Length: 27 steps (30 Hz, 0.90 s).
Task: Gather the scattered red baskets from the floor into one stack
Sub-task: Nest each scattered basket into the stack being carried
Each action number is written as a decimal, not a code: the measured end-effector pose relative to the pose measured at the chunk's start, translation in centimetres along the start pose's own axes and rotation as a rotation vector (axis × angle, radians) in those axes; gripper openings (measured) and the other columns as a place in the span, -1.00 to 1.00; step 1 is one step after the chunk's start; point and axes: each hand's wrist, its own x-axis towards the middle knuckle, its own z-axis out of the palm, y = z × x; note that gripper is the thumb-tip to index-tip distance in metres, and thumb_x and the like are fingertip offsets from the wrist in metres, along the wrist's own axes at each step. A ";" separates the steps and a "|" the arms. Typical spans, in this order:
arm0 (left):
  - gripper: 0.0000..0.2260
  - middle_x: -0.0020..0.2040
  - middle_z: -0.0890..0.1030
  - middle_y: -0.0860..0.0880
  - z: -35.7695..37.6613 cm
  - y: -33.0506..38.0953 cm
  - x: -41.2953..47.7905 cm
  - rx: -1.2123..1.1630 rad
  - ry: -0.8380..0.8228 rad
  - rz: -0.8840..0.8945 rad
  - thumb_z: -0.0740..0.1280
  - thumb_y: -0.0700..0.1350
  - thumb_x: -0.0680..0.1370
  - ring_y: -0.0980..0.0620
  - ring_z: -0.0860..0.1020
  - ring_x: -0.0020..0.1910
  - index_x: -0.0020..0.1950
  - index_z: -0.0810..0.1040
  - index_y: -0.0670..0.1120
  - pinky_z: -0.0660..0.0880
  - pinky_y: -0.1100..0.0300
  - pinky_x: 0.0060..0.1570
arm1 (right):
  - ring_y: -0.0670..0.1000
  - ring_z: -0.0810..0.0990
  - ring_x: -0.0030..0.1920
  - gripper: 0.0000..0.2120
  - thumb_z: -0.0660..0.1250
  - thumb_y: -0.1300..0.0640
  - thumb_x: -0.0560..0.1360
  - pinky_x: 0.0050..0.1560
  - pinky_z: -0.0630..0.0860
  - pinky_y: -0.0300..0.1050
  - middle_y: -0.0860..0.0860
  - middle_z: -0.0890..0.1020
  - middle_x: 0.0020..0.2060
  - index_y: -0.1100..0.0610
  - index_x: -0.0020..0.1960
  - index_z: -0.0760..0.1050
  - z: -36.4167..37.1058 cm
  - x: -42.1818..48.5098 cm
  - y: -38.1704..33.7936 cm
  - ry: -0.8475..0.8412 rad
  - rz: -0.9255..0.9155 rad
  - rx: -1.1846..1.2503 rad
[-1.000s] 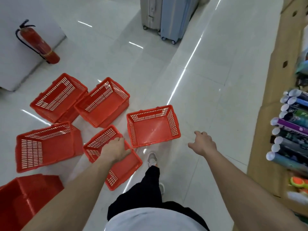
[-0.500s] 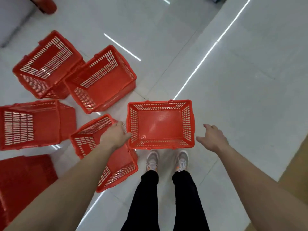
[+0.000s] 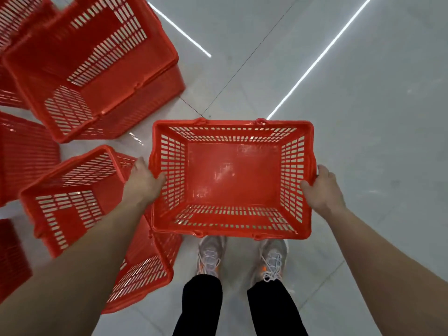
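The pale floor (image 3: 363,117) fills the frame's right side; tipped red baskets (image 3: 92,69) crowd its left edge, not yet stacked. At the centre, just above our shoes (image 3: 211,255), the upright basket (image 3: 232,175) lies open side up, likely the base for nesting. Our left hand (image 3: 143,183) and right hand (image 3: 322,187) curl over its short rims, one each side, so it should lift level. Half a second ago both hands were only reaching toward it.
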 end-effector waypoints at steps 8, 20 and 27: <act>-0.43 0.27 0.49 -0.38 0.5 -2.0 -0.2 0.041 -0.002 0.071 0.40 -0.14 0.54 -0.38 0.47 0.25 0.45 0.24 -0.28 0.39 -0.13 0.23 | 0.22 0.58 0.19 -0.56 0.26 0.18 0.60 0.14 0.49 0.08 0.14 0.57 0.24 0.12 0.44 0.23 1.3 -2.1 1.1 0.128 -0.123 0.168; -0.76 -0.10 0.69 -0.13 -19.4 -0.3 -17.0 -0.112 0.092 0.173 0.53 -0.01 0.42 -0.21 0.63 -0.09 0.01 0.63 -0.08 0.42 0.10 -0.15 | 0.13 0.62 0.12 -0.62 0.29 0.18 0.58 0.17 0.51 0.06 0.06 0.63 0.16 0.08 0.39 0.38 -17.9 -22.6 -2.9 0.234 -0.172 0.331; -0.80 -0.23 0.57 0.08 -32.1 -1.9 -32.5 -0.309 0.262 0.238 0.53 -0.13 0.43 -0.09 0.60 -0.18 -0.08 0.54 0.03 0.42 0.09 -0.16 | 0.02 0.63 0.05 -0.65 0.29 0.10 0.58 0.13 0.55 0.02 -0.05 0.63 0.08 -0.02 0.35 0.41 -28.3 -34.0 -7.2 0.247 -0.310 0.415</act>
